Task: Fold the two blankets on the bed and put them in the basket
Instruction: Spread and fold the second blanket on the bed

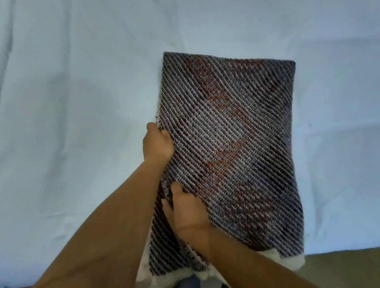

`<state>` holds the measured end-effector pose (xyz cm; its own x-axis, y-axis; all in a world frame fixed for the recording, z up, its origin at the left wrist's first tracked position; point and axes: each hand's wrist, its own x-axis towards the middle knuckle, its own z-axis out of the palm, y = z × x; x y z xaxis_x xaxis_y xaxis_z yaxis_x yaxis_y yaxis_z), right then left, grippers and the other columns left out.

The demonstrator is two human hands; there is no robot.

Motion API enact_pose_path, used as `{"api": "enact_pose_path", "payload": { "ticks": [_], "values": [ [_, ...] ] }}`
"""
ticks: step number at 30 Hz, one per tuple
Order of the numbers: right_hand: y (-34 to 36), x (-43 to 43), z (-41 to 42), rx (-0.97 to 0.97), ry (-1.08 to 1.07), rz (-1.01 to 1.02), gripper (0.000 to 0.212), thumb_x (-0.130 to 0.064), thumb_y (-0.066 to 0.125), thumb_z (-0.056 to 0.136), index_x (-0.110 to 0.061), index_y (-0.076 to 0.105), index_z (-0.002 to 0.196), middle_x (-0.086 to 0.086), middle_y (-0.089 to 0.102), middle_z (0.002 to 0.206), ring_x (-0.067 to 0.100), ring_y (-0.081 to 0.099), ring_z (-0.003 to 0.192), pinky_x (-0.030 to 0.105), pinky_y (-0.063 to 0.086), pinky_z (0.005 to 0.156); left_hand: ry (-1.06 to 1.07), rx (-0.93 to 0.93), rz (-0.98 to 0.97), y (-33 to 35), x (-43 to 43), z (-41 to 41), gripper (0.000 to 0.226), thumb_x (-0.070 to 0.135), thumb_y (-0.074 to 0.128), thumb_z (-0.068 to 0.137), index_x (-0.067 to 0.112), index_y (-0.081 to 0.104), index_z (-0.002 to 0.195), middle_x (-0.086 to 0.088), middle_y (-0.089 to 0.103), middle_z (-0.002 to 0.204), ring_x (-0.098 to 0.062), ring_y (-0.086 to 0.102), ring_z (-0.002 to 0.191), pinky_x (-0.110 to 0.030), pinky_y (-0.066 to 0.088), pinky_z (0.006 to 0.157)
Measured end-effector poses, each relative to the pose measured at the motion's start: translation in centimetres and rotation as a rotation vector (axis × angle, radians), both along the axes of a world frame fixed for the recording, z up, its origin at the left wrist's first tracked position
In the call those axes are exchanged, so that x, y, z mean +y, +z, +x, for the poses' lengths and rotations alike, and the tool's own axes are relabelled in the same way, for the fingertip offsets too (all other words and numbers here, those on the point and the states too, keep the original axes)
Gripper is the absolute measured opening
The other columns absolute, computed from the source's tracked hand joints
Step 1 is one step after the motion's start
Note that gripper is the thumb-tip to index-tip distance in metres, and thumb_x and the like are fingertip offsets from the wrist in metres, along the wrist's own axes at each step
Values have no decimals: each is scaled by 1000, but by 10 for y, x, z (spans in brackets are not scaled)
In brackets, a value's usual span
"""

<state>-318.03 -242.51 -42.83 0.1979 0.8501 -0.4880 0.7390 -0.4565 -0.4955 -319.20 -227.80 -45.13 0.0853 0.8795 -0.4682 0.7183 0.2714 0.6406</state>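
right hand (190,211) and left hand (158,142), gripping folded blanket (231,143)

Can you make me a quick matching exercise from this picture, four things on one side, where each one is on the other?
Things:
1. left hand
2. right hand
3. folded blanket
4. bed sheet

Places or states:
A. pale blue, spread underneath
B. gripping the blanket's left edge, farther up
C. striped, with white fleece at its near edge
D. gripping the left edge, nearer the camera

Pairs: 1-B, 2-D, 3-C, 4-A
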Motion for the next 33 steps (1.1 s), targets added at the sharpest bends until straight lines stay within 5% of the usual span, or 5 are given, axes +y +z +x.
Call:
{"api": "enact_pose_path", "payload": {
  "ticks": [8, 16, 20, 25, 33],
  "values": [
    [-2, -20, 10, 58, 44, -236, 44, -51, 47, 88, -13, 46, 109, 13, 63, 104, 32, 61, 95, 35, 47, 78, -25, -42, -25, -1, -3, 2, 19, 15, 33, 95, 4, 38, 109, 0, 44, 78, -9, 39, 63, -25, 28, 50],
    [-4, -81, 13, 36, 342, -712, 37, -35, 51, 88, -7, 59, 111, 11, 62, 116, 27, 58, 103, 30, 44, 80, 28, -159, -120, 5, -89, -37, 60, 32, 61, 79, 10, 36, 128, -10, 53, 125, -27, 54, 109, -29, 40, 85],
    [-1, -95, -6, 73, 224, -515, 30, -26, 46, 92, -5, 59, 110, 16, 62, 115, 30, 58, 104, 32, 45, 83, 13, -96, -122, 9, -153, -71, 56, 28, 66, 76, 11, 44, 124, -7, 58, 114, -25, 55, 102, -26, 39, 79],
    [-3, -104, -43, 65, 139, -279, 25, -17, 44, 92, -8, 62, 108, 15, 66, 110, 32, 61, 99, 32, 40, 71, -102, 61, -117, 9, -205, -107, 13, 22, 60, 83, 11, 53, 82, -17, 63, 93, -30, 55, 83, -28, 35, 65],
    [1, -136, -96, 448, 85, -194, 37, -14, 49, 93, -7, 46, 130, 13, 55, 129, 27, 53, 118, 20, 36, 85, 12, 231, -168, 9, -219, -145, 24, 18, 56, 88, 7, 53, 109, -14, 60, 113, -30, 56, 101, -33, 42, 78]
  ]
}}
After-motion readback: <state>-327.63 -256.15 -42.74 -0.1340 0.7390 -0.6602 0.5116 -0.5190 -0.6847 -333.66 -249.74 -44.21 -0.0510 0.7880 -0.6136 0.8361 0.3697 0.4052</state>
